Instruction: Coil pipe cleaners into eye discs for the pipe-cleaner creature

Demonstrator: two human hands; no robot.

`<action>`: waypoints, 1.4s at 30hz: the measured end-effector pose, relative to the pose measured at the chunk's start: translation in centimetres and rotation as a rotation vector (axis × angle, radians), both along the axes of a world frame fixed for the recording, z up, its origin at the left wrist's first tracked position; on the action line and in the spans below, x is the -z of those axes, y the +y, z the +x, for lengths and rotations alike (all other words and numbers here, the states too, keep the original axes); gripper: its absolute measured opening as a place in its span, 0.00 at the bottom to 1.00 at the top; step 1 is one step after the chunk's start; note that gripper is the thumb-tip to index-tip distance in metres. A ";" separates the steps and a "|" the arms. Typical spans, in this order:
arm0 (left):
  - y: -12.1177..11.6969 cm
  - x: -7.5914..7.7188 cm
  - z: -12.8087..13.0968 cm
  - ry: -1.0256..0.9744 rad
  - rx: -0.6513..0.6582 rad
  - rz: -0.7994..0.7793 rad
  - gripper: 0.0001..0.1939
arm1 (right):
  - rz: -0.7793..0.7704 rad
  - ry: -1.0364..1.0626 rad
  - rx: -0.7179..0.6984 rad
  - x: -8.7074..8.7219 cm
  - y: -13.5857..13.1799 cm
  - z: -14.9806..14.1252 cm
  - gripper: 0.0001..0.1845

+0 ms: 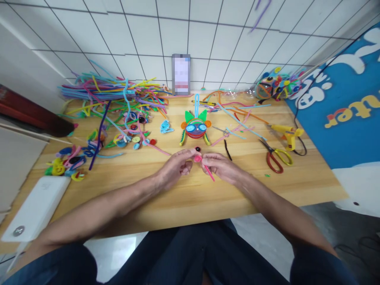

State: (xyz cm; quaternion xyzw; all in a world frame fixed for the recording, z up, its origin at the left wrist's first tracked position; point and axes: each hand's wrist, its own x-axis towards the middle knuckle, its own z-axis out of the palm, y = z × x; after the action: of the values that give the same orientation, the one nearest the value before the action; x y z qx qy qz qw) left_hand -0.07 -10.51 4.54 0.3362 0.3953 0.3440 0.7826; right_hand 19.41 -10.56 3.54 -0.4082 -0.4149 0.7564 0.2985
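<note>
the slim, straight strip (210, 174) is bright pink; the round-faced craft figure (196, 135) mixes green, orange, blue and red; the wooden tabletop (178, 200) is tan-grained, square wall tiles (142, 35) white, dark-lined.

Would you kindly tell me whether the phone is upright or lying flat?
Upright: the phone stands on a short edge on the table, in front of the tiled wall.

White power bank (37, 209) at the left of a wooden table (311, 186), smartphone (181, 75) propped upright against a white tiled wall (142, 39), red-and-yellow-handled scissors (270, 150) lying near a yellow glue gun (289, 133), blue panel (326, 146) with white and orange lettering on the right.
</note>
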 end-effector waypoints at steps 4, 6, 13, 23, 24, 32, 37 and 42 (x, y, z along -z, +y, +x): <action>0.6 -0.3 -0.9 0.127 0.088 0.086 0.20 | 0.036 -0.036 -0.082 -0.7 0.0 0.5 0.18; 0.5 -0.3 -1.1 0.159 0.121 0.109 0.21 | 0.071 -0.049 -0.110 -0.7 -0.1 0.5 0.17; -1.9 1.3 -0.7 0.154 -0.041 0.087 0.22 | 0.143 -0.091 -0.043 1.1 -1.9 -0.8 0.18; -0.8 1.2 -2.0 0.219 0.098 0.197 0.21 | 0.225 -0.293 -0.054 -1.1 -1.1 0.2 0.13; -0.5 1.0 -2.3 0.256 0.132 0.240 0.21 | 0.234 -0.311 -0.085 -1.5 -1.0 0.3 0.12; 0.0 -0.5 -2.9 0.386 0.314 0.475 0.19 | 0.312 -0.398 -0.199 -3.0 -1.1 0.1 0.11; -0.6 -0.6 -2.5 0.313 0.143 0.363 0.18 | 0.396 -0.397 -0.104 -2.4 -1.4 -0.1 0.16; -1.1 0.4 -1.5 0.166 -0.045 0.181 0.20 | 0.439 -0.322 0.055 -1.4 -1.6 -1.0 0.16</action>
State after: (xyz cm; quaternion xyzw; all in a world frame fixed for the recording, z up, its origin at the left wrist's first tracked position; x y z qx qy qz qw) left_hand -1.61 -11.61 4.19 0.4238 0.4335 0.3667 0.7057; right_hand 18.44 -12.19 4.97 -0.4598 -0.5998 0.5654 0.3305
